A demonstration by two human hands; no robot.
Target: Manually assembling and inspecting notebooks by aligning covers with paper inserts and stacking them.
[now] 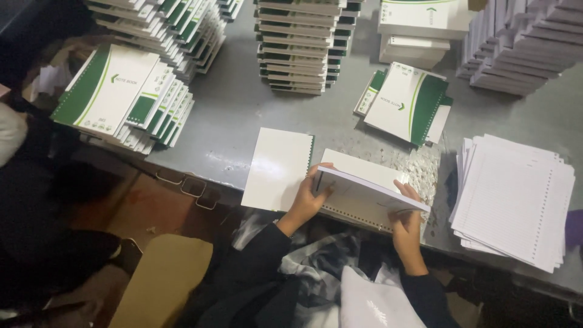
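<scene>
From my seat, the grey table (243, 115) is crowded. At ten o'clock from the hands lies a fanned pile of green-and-white notebooks (121, 97); at twelve o'clock stands a tall stack of notebooks (299, 45), and at one o'clock a smaller pile of covers (405, 102) lies tilted, with white boxes (419, 27) beyond it. At three o'clock, just beside my right hand, sits a sheaf of lined punched sheets (516, 197), its hole edge facing away from the hands. A scatter of white paper chips (419, 167) covers the table between the covers and the work. A plain white cover sheet (276, 170) lies flat at the near edge, directly at nine o'clock from the block, touching or almost touching it; I cannot tell which.

My left hand (306, 200) is closed round the left end of a white block of pages (364, 185), thumb on top and fingers curled under. My right hand (405, 222) pinches the block's right near corner, fingers partly bent.

The block sits at the near table edge, lifted on its near side and tilted. Its long axis runs from about ten o'clock to four o'clock, left to right across me. A row of punched holes runs along the sheet beneath its near edge.
</scene>
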